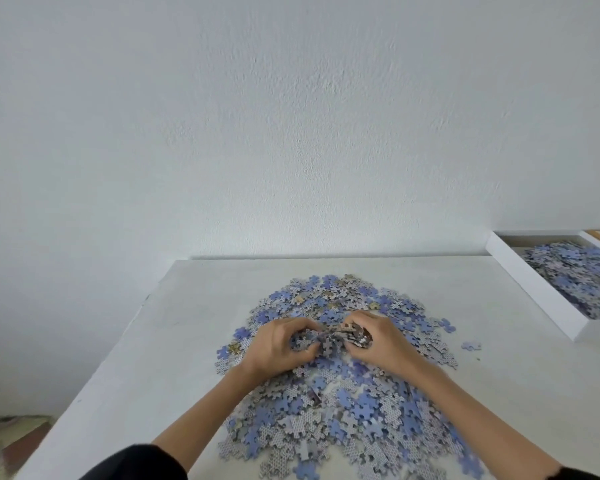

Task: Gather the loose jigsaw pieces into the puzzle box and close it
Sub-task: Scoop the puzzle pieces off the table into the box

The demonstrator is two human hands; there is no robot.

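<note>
Soft, even light, cool and faintly bluish, fills my view. The wall (291, 116) and the table (153, 358) both read bright, with no glare. A thin dark shadow runs along the table's far edge. The wide lens splays the table's sides outward. The near left corner is smeared, and the jigsaw pieces (343, 403) at near right look blurred, perhaps from motion.
</note>
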